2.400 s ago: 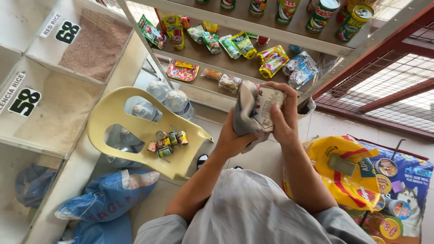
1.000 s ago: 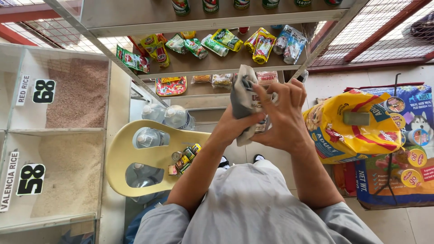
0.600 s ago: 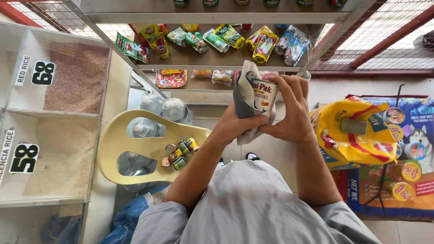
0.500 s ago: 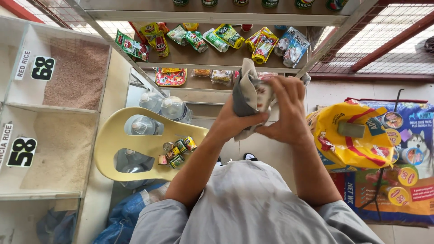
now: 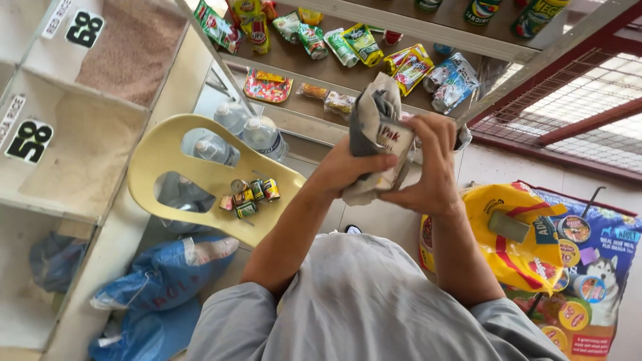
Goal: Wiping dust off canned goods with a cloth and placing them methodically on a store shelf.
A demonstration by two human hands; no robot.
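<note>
I hold a crumpled grey and white plastic packet (image 5: 376, 127) up in front of the shelf with both hands. My left hand (image 5: 344, 170) grips its lower left side from behind. My right hand (image 5: 431, 164) clasps its right side, fingers curled over the front. Below my left arm a yellow plastic chair (image 5: 200, 177) carries several small cans (image 5: 249, 195) on its seat. My grey shirt fills the bottom of the view.
A wooden shelf (image 5: 301, 63) above holds several snack sachets (image 5: 361, 43). White bins of rice (image 5: 127, 47) stand on the left. Water bottles (image 5: 251, 134) sit behind the chair, blue sacks (image 5: 160, 281) lie on the floor, and pet food bags (image 5: 555, 247) lean at the right.
The camera has swung, so the shelf and chair shifted in view. My hands keep working the packet, which now stands more upright with my right fingers over its front.
</note>
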